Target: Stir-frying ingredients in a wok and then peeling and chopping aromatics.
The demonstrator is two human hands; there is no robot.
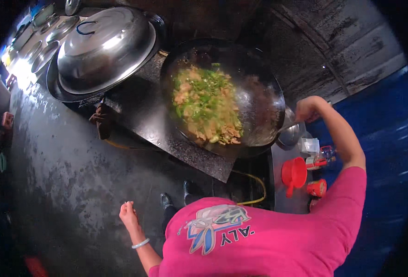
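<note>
My right hand [309, 108] is closed round the handle of a long metal wok utensil [285, 126]. Its blurred head reaches into the right side of a big dark wok [271, 90], and I cannot tell whether it is a ladle or a spatula. Chopped green vegetables and pale brown meat pieces [206, 104] fill the wok's left half, smeared by motion. Low at my left side, away from the stove, my left hand [128, 214] hangs with its fingers curled and nothing visible in them. A pale bangle [140, 243] circles that wrist.
Left of the wok, a large domed metal lid [105, 51] covers another pan. A dark cloth [103, 121] hangs at the stove's edge [213, 168]. On the right stand a red plastic dipper [294, 173], a red tub [316, 188] and a metal bowl [291, 135]. A yellow hose [263, 189] curves below.
</note>
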